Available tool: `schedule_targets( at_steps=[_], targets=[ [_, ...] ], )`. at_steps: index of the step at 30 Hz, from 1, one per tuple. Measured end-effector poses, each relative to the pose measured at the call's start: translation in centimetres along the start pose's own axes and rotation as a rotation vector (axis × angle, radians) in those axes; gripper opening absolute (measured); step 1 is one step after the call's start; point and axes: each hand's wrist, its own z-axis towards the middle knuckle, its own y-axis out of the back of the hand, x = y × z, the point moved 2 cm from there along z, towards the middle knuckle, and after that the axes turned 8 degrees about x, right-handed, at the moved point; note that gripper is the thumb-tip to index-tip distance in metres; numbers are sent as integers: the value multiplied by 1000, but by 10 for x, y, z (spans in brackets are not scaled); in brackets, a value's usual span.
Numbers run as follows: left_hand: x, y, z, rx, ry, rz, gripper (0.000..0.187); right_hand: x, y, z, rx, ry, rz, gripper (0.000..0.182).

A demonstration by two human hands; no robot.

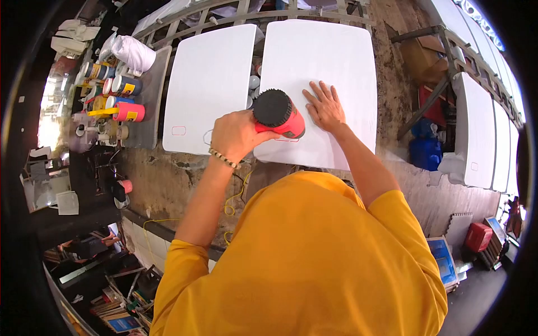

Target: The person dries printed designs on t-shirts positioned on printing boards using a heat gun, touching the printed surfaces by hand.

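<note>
The left hand [238,134] is closed tight around a red heat gun [278,115], aimed at the near edge of a white panel [319,73]. Beyond, the right hand [324,107] lies flat and open on the panel, holding nothing. Lingering heat could scorch the panel or nearby fingers.

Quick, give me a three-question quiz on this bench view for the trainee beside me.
1. True or false: the left hand grips the red heat gun.
2. Where does the right hand rest? A) on the cans B) flat on a white panel C) on the railing
3. Fill in: the left wrist wears a beaded ____.

Key: 1 true. 2 B, flat on the right white panel. 3 bracelet.
</note>
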Motion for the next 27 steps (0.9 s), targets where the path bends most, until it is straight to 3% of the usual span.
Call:
schedule_targets(
  at_steps=[14, 27],
  targets=[
    [46, 28, -55, 37, 91, 152, 57, 4, -7, -2, 52, -16, -90, 58],
    [36, 10, -33, -33, -140, 22, 53, 7, -5, 0, 70, -48, -113, 60]
  ],
)
